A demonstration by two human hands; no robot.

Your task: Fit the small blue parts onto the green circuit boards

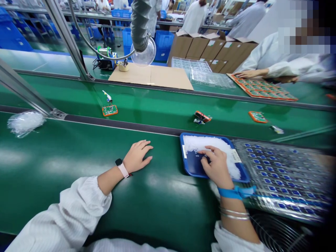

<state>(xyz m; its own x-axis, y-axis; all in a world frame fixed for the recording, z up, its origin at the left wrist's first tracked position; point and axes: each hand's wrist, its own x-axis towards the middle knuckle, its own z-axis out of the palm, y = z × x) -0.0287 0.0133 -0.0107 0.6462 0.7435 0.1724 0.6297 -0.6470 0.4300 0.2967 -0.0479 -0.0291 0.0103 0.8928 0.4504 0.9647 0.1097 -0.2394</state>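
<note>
So I've got the right hand (pixel 217 169) over the blue tray (pixel 192 163), way nearer than the left hand (pixel 136 156), left of the tray, fingers apart and empty. White bits (pixel 203 142) heap along the tray's far and right sides, a few loose just left of the right fingertips, too tiny for a long axis. Can't tell if those curled fingers pinch one.

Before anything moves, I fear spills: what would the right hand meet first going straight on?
Probably the white bits in the blue tray; whether the right hand touches them is unclear.
</note>
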